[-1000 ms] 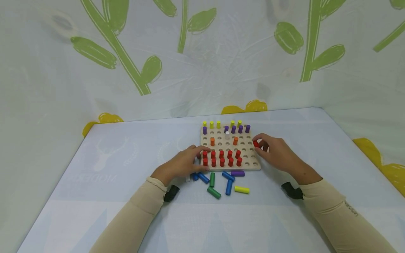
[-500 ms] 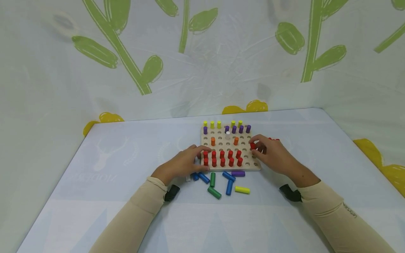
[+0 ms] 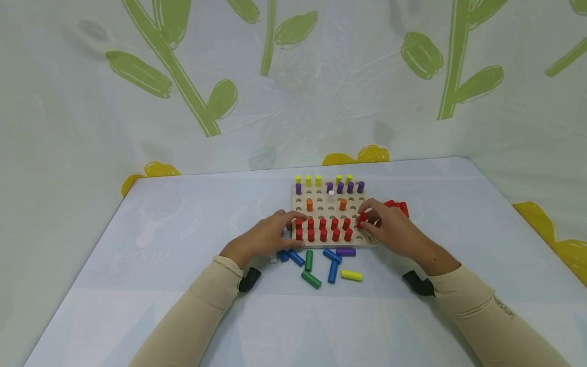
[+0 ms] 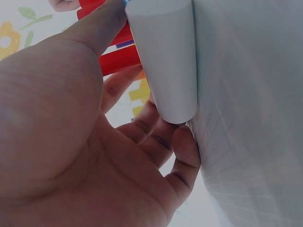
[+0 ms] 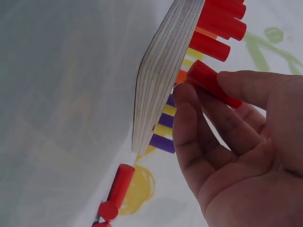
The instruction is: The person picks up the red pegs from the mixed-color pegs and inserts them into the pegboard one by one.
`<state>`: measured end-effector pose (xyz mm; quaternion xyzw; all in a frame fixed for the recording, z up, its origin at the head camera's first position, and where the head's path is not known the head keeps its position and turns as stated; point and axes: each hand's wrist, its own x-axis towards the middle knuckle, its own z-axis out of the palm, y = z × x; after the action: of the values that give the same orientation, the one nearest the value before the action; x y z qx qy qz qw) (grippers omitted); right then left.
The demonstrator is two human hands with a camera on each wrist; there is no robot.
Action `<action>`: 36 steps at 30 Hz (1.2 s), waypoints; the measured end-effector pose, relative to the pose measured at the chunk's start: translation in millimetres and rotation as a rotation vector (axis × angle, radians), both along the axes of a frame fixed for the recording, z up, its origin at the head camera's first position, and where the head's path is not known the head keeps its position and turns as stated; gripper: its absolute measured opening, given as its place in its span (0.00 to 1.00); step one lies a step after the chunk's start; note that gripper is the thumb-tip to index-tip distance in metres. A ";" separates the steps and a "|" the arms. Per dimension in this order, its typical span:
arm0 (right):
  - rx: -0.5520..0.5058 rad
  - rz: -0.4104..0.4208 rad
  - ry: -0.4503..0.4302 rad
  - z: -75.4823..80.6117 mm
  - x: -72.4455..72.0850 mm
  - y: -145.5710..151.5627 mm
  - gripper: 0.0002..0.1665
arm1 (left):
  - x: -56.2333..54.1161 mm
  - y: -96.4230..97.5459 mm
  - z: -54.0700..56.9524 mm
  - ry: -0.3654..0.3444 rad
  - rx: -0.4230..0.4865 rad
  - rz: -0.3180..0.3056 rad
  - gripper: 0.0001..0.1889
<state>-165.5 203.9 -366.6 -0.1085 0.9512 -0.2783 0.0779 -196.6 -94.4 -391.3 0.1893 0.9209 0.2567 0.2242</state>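
A wooden pegboard (image 3: 325, 213) bears two front rows of red pegs (image 3: 323, 235), with orange, white, purple and yellow pegs farther back. My right hand (image 3: 396, 232) pinches a red peg (image 5: 208, 81) between thumb and fingers. In the right wrist view that peg is tilted, apart from the board's standing pegs; the head view places it over the right side, beside the farther red row. My left hand (image 3: 261, 235) rests at the board's left front corner, thumb and forefinger spread along it, other fingers loosely bent. Near its palm lies a white peg (image 4: 165, 66).
Loose red pegs (image 3: 403, 209) lie right of the board, partly behind my right hand. Before the board are loose blue pegs (image 3: 295, 258), green pegs (image 3: 309, 260), a purple peg (image 3: 346, 252) and a yellow peg (image 3: 351, 276). A patterned cloth wall (image 3: 293, 112) stands behind the table.
My right hand has moved left and nearer with the red peg, from the board's right edge to over its holes. Loose red pegs beyond it have come into view. My left hand stays put.
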 end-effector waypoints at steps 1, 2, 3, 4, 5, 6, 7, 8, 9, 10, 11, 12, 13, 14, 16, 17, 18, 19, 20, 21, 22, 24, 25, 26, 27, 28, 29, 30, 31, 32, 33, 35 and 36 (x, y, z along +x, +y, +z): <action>-0.001 0.003 -0.002 -0.5 0.0 0.1 0.18 | 0.0 0.2 0.4 -0.002 0.001 0.001 0.37; -0.001 0.005 -0.003 -0.9 0.0 0.0 0.18 | 0.1 0.3 0.6 -0.002 0.001 0.002 0.37; 0.001 0.007 -0.001 -1.3 0.0 0.2 0.18 | 0.2 0.4 0.8 -0.002 0.001 0.002 0.37; 0.004 0.009 0.001 -1.5 0.0 0.2 0.18 | 0.3 0.5 1.0 -0.002 0.002 0.002 0.37; 0.006 0.012 0.003 -1.9 -0.1 0.4 0.18 | 0.4 0.5 1.1 -0.001 0.002 0.002 0.37; 0.008 0.014 0.003 -2.1 -0.1 0.5 0.18 | 0.5 0.5 1.3 -0.002 0.002 0.002 0.37; 0.012 0.017 0.004 -2.1 -0.2 0.5 0.18 | 0.6 0.4 1.4 -0.001 0.002 0.002 0.37; 0.016 0.018 0.001 -2.0 -0.4 0.6 0.18 | 0.6 0.4 1.4 0.000 0.001 0.001 0.37; 0.022 0.017 -0.003 -1.8 -0.5 0.7 0.18 | 0.5 0.4 1.4 0.000 0.001 -0.001 0.37; 0.026 0.017 -0.007 -1.7 -0.7 0.7 0.18 | 0.3 0.4 1.4 0.000 0.003 -0.002 0.37; 0.029 0.019 -0.013 -1.6 -0.8 0.8 0.18 | 0.2 0.5 1.5 0.000 0.003 -0.002 0.37; 0.033 0.022 -0.018 -1.6 -1.0 0.8 0.18 | 0.1 0.5 1.6 0.001 0.002 -0.003 0.37; 0.036 0.025 -0.022 -1.6 -1.1 0.8 0.18 | -0.1 0.6 1.6 0.001 0.002 -0.003 0.37; 0.040 0.025 -0.025 -1.6 -1.2 0.8 0.18 | -0.1 0.6 1.7 0.002 0.002 -0.002 0.37; 0.045 0.029 -0.024 -1.9 -1.3 0.7 0.18 | -0.2 0.7 1.9 0.003 0.002 0.000 0.37; 0.045 0.030 -0.023 -2.1 -1.2 0.5 0.18 | -0.2 0.7 1.8 0.004 0.001 0.002 0.37; 0.045 0.032 -0.020 -2.3 -1.0 0.4 0.18 | -0.1 0.6 1.5 0.004 0.000 0.002 0.37; 0.048 0.032 -0.018 -2.6 -0.7 0.3 0.18 | 0.0 0.6 1.1 0.001 0.003 0.003 0.37; 0.051 0.033 -0.015 -3.1 -0.3 0.3 0.18 | 0.3 0.4 0.6 -0.002 0.002 0.001 0.37; 0.052 0.035 -0.013 -3.7 0.1 0.1 0.18 | 0.5 0.3 0.0 -0.003 0.003 0.000 0.37; 0.052 0.035 -0.008 -4.4 0.5 -0.1 0.18 | 0.6 0.0 -0.5 -0.006 0.001 -0.001 0.37; 0.051 0.035 0.006 -5.6 1.4 -0.6 0.17 | 0.9 -0.6 -1.1 -0.007 0.001 -0.001 0.37; 0.050 0.032 0.015 -6.1 1.8 -0.9 0.17 | 1.0 -0.9 -1.1 -0.005 0.002 0.000 0.37; 0.048 0.032 0.023 -6.4 2.1 -1.2 0.17 | 1.1 -1.0 -1.3 -0.002 0.003 0.001 0.37; 0.048 0.031 0.030 -6.7 2.5 -1.5 0.16 | 1.3 -1.0 -1.5 -0.001 0.006 0.003 0.37; 0.048 0.030 0.035 -7.0 2.8 -1.6 0.16 | 1.5 -1.0 -1.7 -0.002 0.007 0.006 0.37; 0.050 0.031 0.037 -7.2 3.1 -1.6 0.16 | 1.7 -0.9 -2.0 -0.003 0.009 0.006 0.37; 0.053 0.032 0.038 -7.3 3.5 -1.5 0.16 | 1.8 -0.8 -2.3 -0.005 0.010 0.005 0.37; 0.057 0.033 0.041 -7.4 3.7 -1.3 0.16 | 1.8 -0.6 -2.7 -0.007 0.008 0.004 0.37; 0.062 0.035 0.044 -7.4 3.8 -1.1 0.16 | 1.8 -0.4 -3.0 -0.009 0.007 0.002 0.37; 0.063 0.037 0.051 -7.5 3.6 -0.7 0.16 | 1.8 -0.3 -2.9 -0.006 0.003 0.000 0.37; 0.062 0.040 0.073 -6.9 2.9 -0.6 0.16 | 1.3 0.1 -2.2 0.000 0.002 0.002 0.37; 0.062 0.040 0.084 -6.5 2.5 -0.7 0.16 | 1.0 0.2 -1.6 0.005 0.001 0.003 0.37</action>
<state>-163.0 203.2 -373.1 -0.1365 0.9594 -0.2423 0.0467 -195.6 -94.1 -392.9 0.1886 0.9215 0.2573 0.2216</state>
